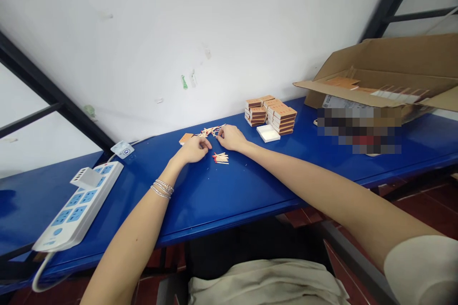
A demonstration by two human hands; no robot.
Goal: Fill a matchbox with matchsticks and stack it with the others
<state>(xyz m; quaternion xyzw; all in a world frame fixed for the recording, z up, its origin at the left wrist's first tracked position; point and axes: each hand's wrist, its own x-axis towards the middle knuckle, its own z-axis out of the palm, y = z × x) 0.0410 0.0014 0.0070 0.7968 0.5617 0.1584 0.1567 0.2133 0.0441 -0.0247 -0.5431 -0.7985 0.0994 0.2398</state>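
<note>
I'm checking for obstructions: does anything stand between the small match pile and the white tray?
Yes: in this view, the right wrist crosses between the small match pile and the white tray; nothing else visible does.

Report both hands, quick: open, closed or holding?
Left hand: loosely curled; whether it holds anything can't be told.
Right hand: fingers bent beside the scattered matches; grip can't be told.

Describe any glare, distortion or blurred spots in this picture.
Head view: soft sheen on the glossy blue tabletop; head view: likely wide-angle distortion, black metal posts leaning outward at both sides; head view, right: a pixelated patch by the brown cardboard box; head view, centre: red-tipped wooden matches too small to count.
</note>
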